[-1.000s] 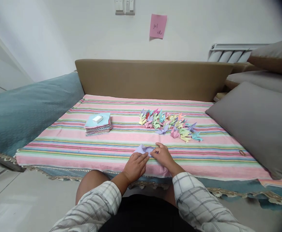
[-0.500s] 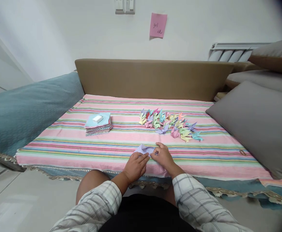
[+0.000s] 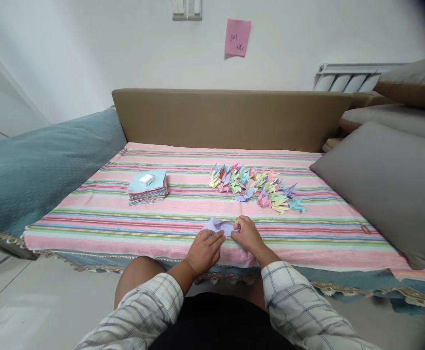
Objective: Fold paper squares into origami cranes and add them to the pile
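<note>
Left hand [image 3: 205,250], fingers extended, presses folded lilac paper sheet [image 3: 227,228], presumably bracing it; right hand [image 3: 248,234] pinches its right end. Multicoloured folded-paper cranes [image 3: 259,182] sit beyond right hand.

Between the hands we note a purple sheet [image 3: 214,225] of thin paper, matt, smooth, with crisp creases. Folded birds [image 3: 263,199]: matt paper as well, sharp-edged. Paper stack [image 3: 148,197]: matt, its edges layered and rough. White block [image 3: 147,180] on top: smooth, substance unclear to us. Striped cover [image 3: 183,209]: matt cloth, finely ribbed, lightly wrinkled. Blue cover [image 3: 44,160]: cloth, textured, low sheen; trim [image 3: 413,297] lacy and rough. Grey cushion [image 3: 376,189]: smooth matt cloth. Backrest [image 3: 216,119]: smooth, dull; leather or cloth, we cannot tell. Floor [image 3: 23,316]: glossy tile. We read the switches [image 3: 186,9] as smooth plastic.
</note>
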The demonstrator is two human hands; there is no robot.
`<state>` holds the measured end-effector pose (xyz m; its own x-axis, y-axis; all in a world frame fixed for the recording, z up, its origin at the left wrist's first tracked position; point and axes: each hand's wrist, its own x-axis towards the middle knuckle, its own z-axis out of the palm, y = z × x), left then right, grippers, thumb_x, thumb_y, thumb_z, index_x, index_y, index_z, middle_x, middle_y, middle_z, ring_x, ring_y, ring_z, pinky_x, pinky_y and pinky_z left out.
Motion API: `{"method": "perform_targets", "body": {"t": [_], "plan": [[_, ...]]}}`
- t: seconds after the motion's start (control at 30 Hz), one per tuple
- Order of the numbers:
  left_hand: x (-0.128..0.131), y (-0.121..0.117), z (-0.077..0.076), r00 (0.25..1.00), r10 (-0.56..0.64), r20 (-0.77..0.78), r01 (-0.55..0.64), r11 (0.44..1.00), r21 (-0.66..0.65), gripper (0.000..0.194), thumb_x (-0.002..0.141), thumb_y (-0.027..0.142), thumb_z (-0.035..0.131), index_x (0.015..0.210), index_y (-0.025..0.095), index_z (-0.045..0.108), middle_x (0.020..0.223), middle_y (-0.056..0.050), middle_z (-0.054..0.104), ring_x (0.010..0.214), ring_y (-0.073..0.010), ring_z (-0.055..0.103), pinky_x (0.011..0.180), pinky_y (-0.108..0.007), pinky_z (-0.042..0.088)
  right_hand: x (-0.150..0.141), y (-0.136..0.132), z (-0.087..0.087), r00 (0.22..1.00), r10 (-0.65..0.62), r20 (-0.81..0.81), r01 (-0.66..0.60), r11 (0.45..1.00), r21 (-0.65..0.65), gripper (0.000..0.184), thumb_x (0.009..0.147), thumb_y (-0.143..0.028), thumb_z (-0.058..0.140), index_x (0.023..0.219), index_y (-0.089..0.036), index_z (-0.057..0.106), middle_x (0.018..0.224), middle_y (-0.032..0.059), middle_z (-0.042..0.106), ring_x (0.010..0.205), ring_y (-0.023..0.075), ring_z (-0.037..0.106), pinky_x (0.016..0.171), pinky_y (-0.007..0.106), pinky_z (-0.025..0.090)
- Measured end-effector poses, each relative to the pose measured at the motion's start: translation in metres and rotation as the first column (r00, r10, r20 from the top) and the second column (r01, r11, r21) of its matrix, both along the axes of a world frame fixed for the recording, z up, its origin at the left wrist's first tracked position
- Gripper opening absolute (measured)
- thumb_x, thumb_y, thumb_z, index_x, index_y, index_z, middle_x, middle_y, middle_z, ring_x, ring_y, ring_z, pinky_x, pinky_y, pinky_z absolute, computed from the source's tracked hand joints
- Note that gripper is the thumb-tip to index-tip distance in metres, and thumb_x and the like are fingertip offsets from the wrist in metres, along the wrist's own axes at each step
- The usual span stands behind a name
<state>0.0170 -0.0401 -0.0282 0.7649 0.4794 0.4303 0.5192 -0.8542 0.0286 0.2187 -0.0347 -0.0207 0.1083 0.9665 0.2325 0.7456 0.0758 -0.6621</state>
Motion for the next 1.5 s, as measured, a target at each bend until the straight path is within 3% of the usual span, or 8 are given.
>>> {"method": "perform_targets", "body": {"t": [0.43, 0.63, 0.8, 1.07, 1.33, 1.5], "plan": [[0.000, 0.000, 0.001, 1.000, 0.000, -0.007, 0.000, 1.000, -0.020, 0.044, 0.083, 0.020, 0.047, 0.128, 0.018, 0.051, 0.133, -0.007, 0.052, 0.106, -0.0253, 0.049, 0.093, -0.046, 0.040, 0.016, 0.000, 0.002, 0.985, 0.011, -0.171, -0.019, 0.999, -0.046, 0.021, 0.056, -0.007, 0.044, 0.070, -0.020, 0.053, 0.089, 0.0032, 0.053, 0.083, 0.0167, 0.054, 0.076, 0.029, 0.045], [0.001, 0.000, 0.001, 1.000, -0.009, 0.014, 0.009, 1.000, -0.009, 0.044, 0.083, 0.019, 0.047, 0.127, 0.019, 0.052, 0.130, -0.009, 0.054, 0.103, -0.0243, 0.051, 0.092, -0.045, 0.040, 0.019, -0.011, 0.002, 0.956, 0.030, -0.292, -0.021, 0.999, 0.034, 0.023, 0.068, -0.014, 0.043, 0.078, -0.020, 0.063, 0.113, 0.0071, 0.055, 0.112, 0.0202, 0.050, 0.096, 0.035, 0.039], [-0.001, 0.000, 0.003, 0.999, -0.020, 0.025, 0.021, 1.000, -0.019, 0.042, 0.082, 0.017, 0.047, 0.124, 0.018, 0.053, 0.132, -0.008, 0.053, 0.104, -0.0249, 0.050, 0.094, -0.045, 0.038, 0.009, -0.016, 0.008, 0.981, 0.102, -0.163, -0.109, 0.994, -0.032, 0.026, 0.077, -0.028, 0.052, 0.094, -0.022, 0.070, 0.130, 0.0094, 0.048, 0.122, 0.0238, 0.042, 0.103, 0.038, 0.033], [0.002, 0.001, 0.012, 0.991, 0.061, 0.123, -0.038, 0.982, -0.184, 0.039, 0.081, 0.019, 0.051, 0.119, 0.018, 0.052, 0.130, -0.008, 0.054, 0.104, -0.0220, 0.051, 0.094, -0.042, 0.040, -0.007, -0.002, 0.010, 0.999, -0.009, -0.040, 0.004, 0.992, -0.127, 0.024, 0.076, -0.040, 0.059, 0.070, -0.020, 0.069, 0.117, 0.0108, 0.056, 0.118, 0.0254, 0.045, 0.101, 0.039, 0.031], [0.007, 0.010, 0.010, 0.998, 0.039, 0.050, -0.039, 0.999, -0.013, 0.042, 0.085, 0.017, 0.044, 0.127, 0.018, 0.047, 0.130, -0.010, 0.054, 0.097, -0.0225, 0.054, 0.085, -0.042, 0.045, -0.009, 0.002, 0.009, 1.000, -0.001, -0.017, -0.002, 0.985, -0.170, 0.025, 0.076, -0.041, 0.058, 0.068, -0.022, 0.072, 0.119, 0.0099, 0.055, 0.120, 0.0256, 0.042, 0.101, 0.039, 0.030], [0.007, 0.010, 0.015, 0.998, 0.058, 0.032, -0.056, 0.998, -0.039, 0.043, 0.083, 0.018, 0.047, 0.125, 0.014, 0.048, 0.120, -0.012, 0.059, 0.101, -0.0246, 0.055, 0.090, -0.042, 0.044, -0.010, 0.003, 0.007, 1.000, 0.001, 0.001, -0.001, 0.986, -0.167, 0.025, 0.075, -0.041, 0.060, 0.065, -0.022, 0.071, 0.120, 0.0094, 0.054, 0.119, 0.0262, 0.041, 0.100, 0.040, 0.030]]}}
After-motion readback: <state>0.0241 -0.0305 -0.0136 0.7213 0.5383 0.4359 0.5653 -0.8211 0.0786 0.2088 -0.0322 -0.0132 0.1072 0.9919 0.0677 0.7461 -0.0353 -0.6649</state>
